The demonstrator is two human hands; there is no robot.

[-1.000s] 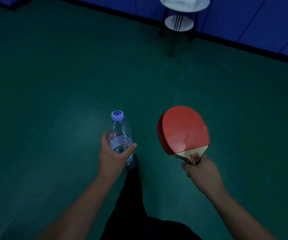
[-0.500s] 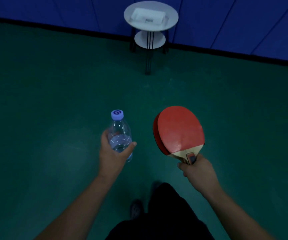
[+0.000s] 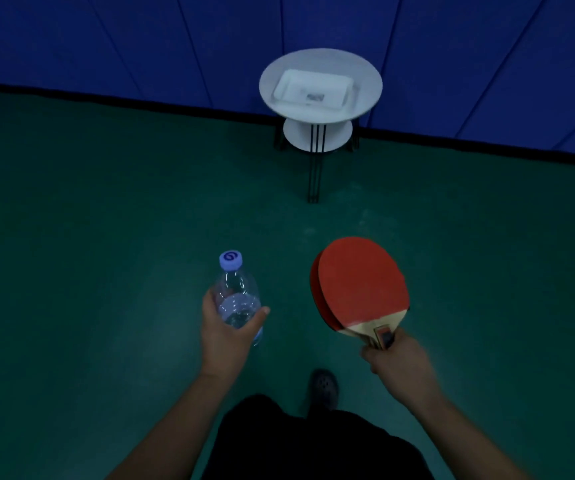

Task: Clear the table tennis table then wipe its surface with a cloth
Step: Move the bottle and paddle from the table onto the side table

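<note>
The small round white counter by the blue wall sits larger and lower in view than half a second ago, now straight ahead of both hands, and a dark shoe shows on the green floor where the leg was. The white tray lies on the counter's top. The left hand holds a clear water bottle upright, fingers and thumb wrapped round its lower body, the purple cap above them. The right hand is clenched round the handles of two stacked red paddles, their blades rising above the fingers. Both grips look unchanged.
</note>
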